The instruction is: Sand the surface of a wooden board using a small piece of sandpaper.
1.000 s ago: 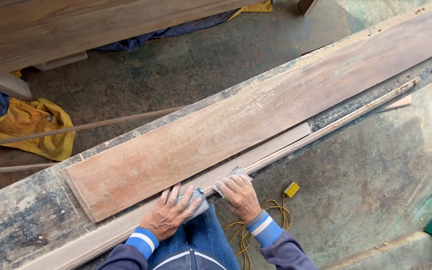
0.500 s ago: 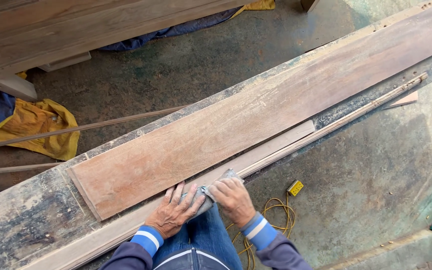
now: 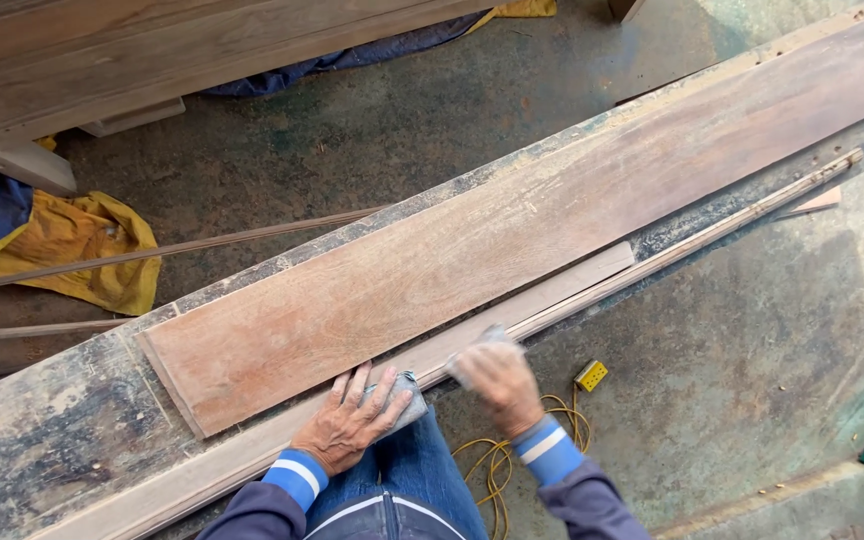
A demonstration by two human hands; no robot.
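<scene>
- Pressing flat with fingers spread, the left hand [image 3: 347,425] is laid on a grey cloth [image 3: 402,400] over the thin strip [image 3: 512,310] at the bench's near edge.
- A grey pad [image 3: 482,345] is gripped by the blurred right hand [image 3: 500,385], just right of the left, on the same strip.
- Below, yellow cord [image 3: 497,460] and plug [image 3: 589,375] are seen on open floor.
- Beyond the strip, the wide board [image 3: 512,240] is laid lengthwise, its end near the left hand.
- Farther off, bare floor and a yellow rag [image 3: 77,250] are seen.
</scene>
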